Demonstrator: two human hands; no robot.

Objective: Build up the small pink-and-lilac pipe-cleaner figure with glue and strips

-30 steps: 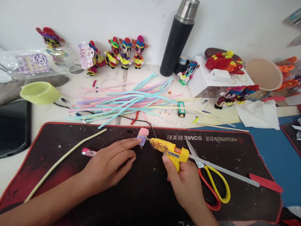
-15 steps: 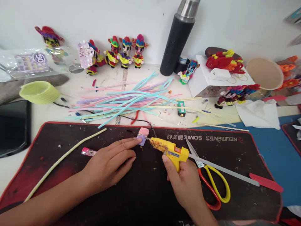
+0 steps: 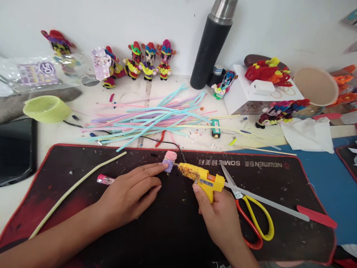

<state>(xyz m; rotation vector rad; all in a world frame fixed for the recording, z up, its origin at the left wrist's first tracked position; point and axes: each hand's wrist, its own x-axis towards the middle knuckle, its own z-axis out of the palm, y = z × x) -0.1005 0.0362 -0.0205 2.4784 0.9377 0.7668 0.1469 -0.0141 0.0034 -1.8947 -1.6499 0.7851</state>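
Observation:
A small pink and purple fuzzy piece (image 3: 170, 156) lies near the back edge of the black mat (image 3: 173, 230). The index fingertip of my left hand (image 3: 131, 191) presses on its purple part; the other fingers are stretched out, lying on the mat. My right hand (image 3: 221, 216) is wrapped round the handle of a yellow glue gun (image 3: 195, 175), whose nozzle tip touches or nearly touches the purple part. A long glue stick (image 3: 267, 201) sticks out of the gun's rear, passing over the scissors (image 3: 258, 219) with red and yellow handles.
Behind the mat lies a pile of pastel pipe cleaners (image 3: 150, 117). Several fuzzy figures (image 3: 150, 63) stand by the wall, near a black thermos (image 3: 212, 48). A pale green pipe cleaner (image 3: 75, 190) and a pink tube (image 3: 104, 179) lie on the left.

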